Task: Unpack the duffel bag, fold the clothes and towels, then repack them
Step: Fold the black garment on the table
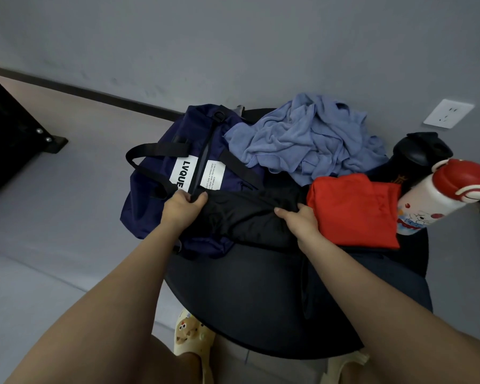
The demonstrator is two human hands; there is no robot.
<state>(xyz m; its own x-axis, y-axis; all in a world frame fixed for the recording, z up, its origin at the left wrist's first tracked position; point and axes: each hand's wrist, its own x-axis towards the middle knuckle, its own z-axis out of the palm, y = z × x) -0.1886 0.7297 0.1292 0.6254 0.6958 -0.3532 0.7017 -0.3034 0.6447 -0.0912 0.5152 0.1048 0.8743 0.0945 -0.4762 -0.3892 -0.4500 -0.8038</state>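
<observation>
Centre frame, on the round table [261, 300] between navy bag [155, 206] and folded red cloth [352, 209], left hand [180, 207] and right hand [299, 217] each pinch a black garment [247, 217]: likely light, limp, best gripped at edges.

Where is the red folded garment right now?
In the head view, the red folded garment lies on the right side of the round black table, just right of the right hand, in front of the crumpled blue towel and beside the red-capped bottle.
</observation>
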